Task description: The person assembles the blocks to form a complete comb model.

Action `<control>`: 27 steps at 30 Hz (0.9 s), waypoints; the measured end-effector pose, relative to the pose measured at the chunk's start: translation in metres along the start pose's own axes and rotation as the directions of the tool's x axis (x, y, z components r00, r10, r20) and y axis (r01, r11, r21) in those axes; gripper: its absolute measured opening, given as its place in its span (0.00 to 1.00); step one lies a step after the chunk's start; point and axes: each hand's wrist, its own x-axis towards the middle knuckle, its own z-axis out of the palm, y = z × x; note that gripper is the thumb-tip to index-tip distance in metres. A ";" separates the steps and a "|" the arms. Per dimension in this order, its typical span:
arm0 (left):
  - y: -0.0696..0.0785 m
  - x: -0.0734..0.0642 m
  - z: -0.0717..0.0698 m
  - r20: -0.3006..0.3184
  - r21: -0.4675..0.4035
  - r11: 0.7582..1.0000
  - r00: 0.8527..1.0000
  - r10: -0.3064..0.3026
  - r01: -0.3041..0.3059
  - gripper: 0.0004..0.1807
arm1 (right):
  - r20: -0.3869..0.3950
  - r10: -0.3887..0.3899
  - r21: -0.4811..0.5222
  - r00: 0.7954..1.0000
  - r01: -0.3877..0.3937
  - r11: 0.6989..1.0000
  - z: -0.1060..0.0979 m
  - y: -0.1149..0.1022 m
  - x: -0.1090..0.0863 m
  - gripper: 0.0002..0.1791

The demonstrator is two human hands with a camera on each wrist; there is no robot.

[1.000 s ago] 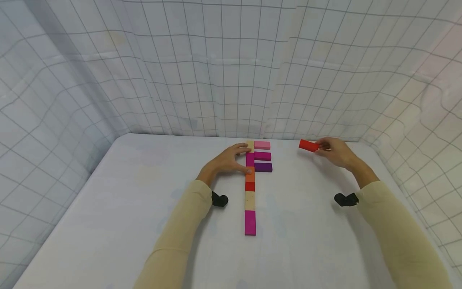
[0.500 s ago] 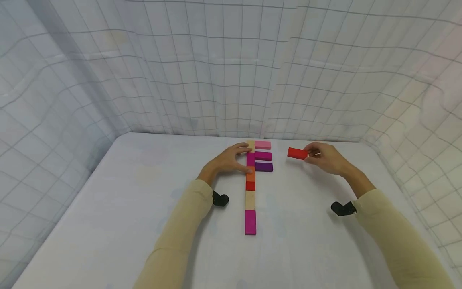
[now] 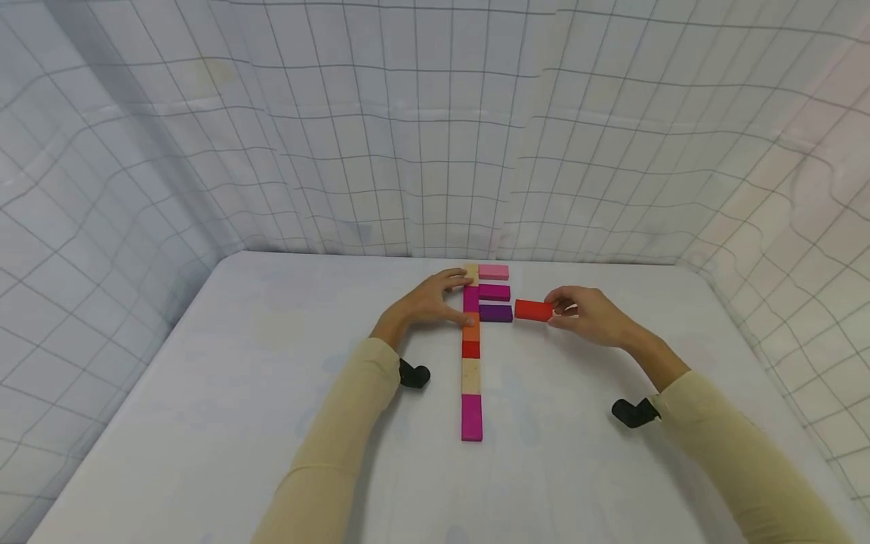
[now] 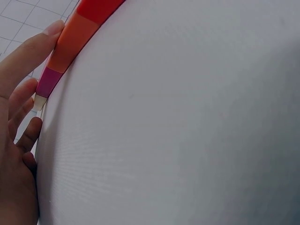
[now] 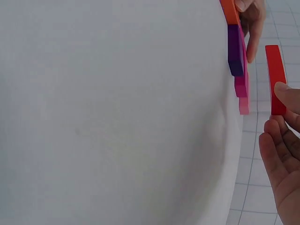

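Observation:
A red block (image 3: 532, 310) is pinched by its right end between the thumb and fingers of my right hand (image 3: 593, 316), just right of a dark purple block (image 3: 495, 313). In the right wrist view, this red block (image 5: 275, 70) appears held off the table. My left hand (image 3: 428, 301) rests spread along a straight column of blocks. Its thumb touches the orange block (image 3: 471, 332); its fingertips reach the cream block (image 3: 472, 270) and magenta block (image 3: 471, 304) at the far end. A pink block (image 3: 494, 272), a magenta one (image 3: 494, 292) and the purple one extend rightward from the column.
Nearer me, the column continues with a small red block (image 3: 470, 350), a cream block (image 3: 470, 376) and a magenta block (image 3: 471, 418). A white-covered table (image 3: 272, 453) lies beneath, with gridded white cloth (image 3: 435, 136) hanging behind and at both sides.
My right hand has carried the red block leftward and nearer to me, from right of the pink block to beside the purple one, levelling it. The left hand stays in place.

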 end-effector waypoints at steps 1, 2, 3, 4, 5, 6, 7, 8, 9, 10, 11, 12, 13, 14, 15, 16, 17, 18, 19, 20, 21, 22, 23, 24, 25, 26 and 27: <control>0.000 0.000 0.000 -0.001 0.001 1.000 1.000 -0.003 0.003 0.51 | 0.007 -0.011 0.000 1.000 0.011 1.000 0.003 -0.001 0.000 0.17; 0.000 0.000 0.000 -0.002 0.001 1.000 1.000 -0.007 0.007 0.51 | 0.013 -0.020 0.001 1.000 0.019 1.000 0.006 -0.001 0.001 0.17; -0.001 -0.001 0.000 -0.004 0.002 1.000 1.000 -0.008 0.008 0.51 | 0.020 -0.029 0.001 0.999 0.029 1.000 0.009 -0.002 0.001 0.18; -0.001 -0.001 0.000 -0.006 0.002 1.000 1.000 -0.008 0.008 0.51 | 0.024 -0.039 0.003 0.999 0.039 0.999 0.012 -0.002 0.002 0.17; -0.001 -0.001 -0.001 -0.008 0.004 1.000 1.000 -0.011 0.011 0.51 | 0.028 -0.050 0.004 0.998 0.050 0.999 0.014 -0.003 0.003 0.17; -0.001 -0.001 -0.001 -0.008 0.006 1.000 1.000 -0.013 0.013 0.51 | 0.033 -0.062 0.006 0.998 0.062 0.998 0.017 -0.003 0.003 0.17; -0.001 -0.002 -0.001 -0.008 0.007 1.000 1.000 -0.014 0.015 0.51 | 0.036 -0.072 0.006 0.997 0.072 0.997 0.019 -0.004 0.004 0.17; -0.001 -0.002 -0.001 -0.008 0.009 1.000 1.000 -0.015 0.015 0.51 | 0.038 -0.078 0.007 0.996 0.078 0.997 0.021 -0.005 0.005 0.17; -0.001 -0.002 -0.001 -0.009 0.013 1.000 1.000 -0.015 0.015 0.51 | 0.040 -0.080 0.006 0.996 0.080 0.997 0.023 -0.006 0.006 0.17; 0.000 -0.002 -0.001 -0.008 0.014 1.000 1.000 -0.017 0.017 0.51 | 0.043 -0.079 0.007 0.996 0.079 0.997 0.025 -0.008 0.006 0.17; 0.000 -0.002 -0.002 -0.009 0.016 1.000 1.000 -0.016 0.016 0.51 | 0.047 -0.076 0.009 0.996 0.075 0.997 0.027 -0.009 0.007 0.17; 0.000 -0.002 -0.002 -0.009 0.016 1.000 1.000 -0.014 0.014 0.51 | 0.052 -0.073 0.005 0.996 0.073 0.997 0.029 -0.011 0.008 0.17; 0.000 -0.002 -0.002 -0.010 0.015 1.000 1.000 -0.012 0.012 0.51 | 0.055 -0.071 0.002 0.996 0.071 0.997 0.031 -0.013 0.009 0.17; 0.001 -0.002 -0.002 -0.010 0.014 1.000 1.000 -0.008 0.008 0.51 | 0.060 -0.069 0.001 0.996 0.069 0.998 0.033 -0.014 0.010 0.17; 0.001 -0.002 -0.002 -0.011 0.012 1.000 1.000 -0.007 0.007 0.51 | 0.065 -0.068 0.001 0.996 0.068 0.998 0.035 -0.015 0.011 0.17; 0.001 -0.002 -0.002 -0.010 0.010 1.000 1.000 -0.007 0.007 0.51 | 0.068 -0.070 0.000 0.995 0.070 0.998 0.037 -0.017 0.011 0.17; 0.001 -0.002 -0.002 -0.010 0.008 1.000 1.000 -0.007 0.008 0.51 | 0.070 -0.075 -0.002 0.995 0.075 0.997 0.038 -0.017 0.012 0.17; 0.001 -0.001 -0.002 -0.009 0.006 1.000 1.000 -0.009 0.009 0.51 | 0.070 -0.082 -0.007 0.994 0.083 0.997 0.040 -0.018 0.012 0.17; 0.002 -0.001 -0.002 -0.009 0.004 1.000 1.000 -0.009 0.009 0.51 | 0.070 -0.088 -0.010 0.994 0.089 0.996 0.041 -0.018 0.013 0.17; 0.002 -0.001 -0.001 -0.008 0.003 1.000 1.000 -0.010 0.010 0.51 | 0.070 -0.094 -0.011 0.993 0.095 0.995 0.042 -0.018 0.013 0.17; 0.002 -0.001 -0.001 -0.007 0.004 1.000 1.000 -0.013 0.013 0.51 | 0.069 -0.101 -0.014 0.992 0.102 0.995 0.043 -0.018 0.013 0.17; 0.002 -0.001 0.000 -0.007 0.006 1.000 1.000 -0.015 0.015 0.51 | 0.069 -0.106 -0.019 0.992 0.107 0.994 0.044 -0.018 0.013 0.17; 0.002 0.000 0.000 -0.007 0.007 1.000 1.000 -0.017 0.017 0.51 | 0.070 -0.109 -0.021 0.992 0.110 0.994 0.045 -0.018 0.013 0.17; 0.002 0.000 0.001 -0.008 0.009 1.000 1.000 -0.017 0.017 0.51 | 0.071 -0.112 -0.023 0.991 0.114 0.993 0.046 -0.018 0.014 0.17; 0.002 0.000 0.001 -0.009 0.010 1.000 1.000 -0.016 0.016 0.50 | 0.073 -0.111 -0.026 0.991 0.113 0.993 0.046 -0.018 0.014 0.17; 0.002 0.000 0.001 -0.009 0.009 1.000 1.000 -0.015 0.015 0.50 | 0.075 -0.105 -0.027 0.992 0.107 0.994 0.046 -0.019 0.014 0.17; 0.002 0.000 0.002 -0.009 0.003 1.000 1.000 -0.014 0.014 0.50 | 0.077 -0.098 -0.032 0.992 0.101 0.994 0.047 -0.020 0.013 0.17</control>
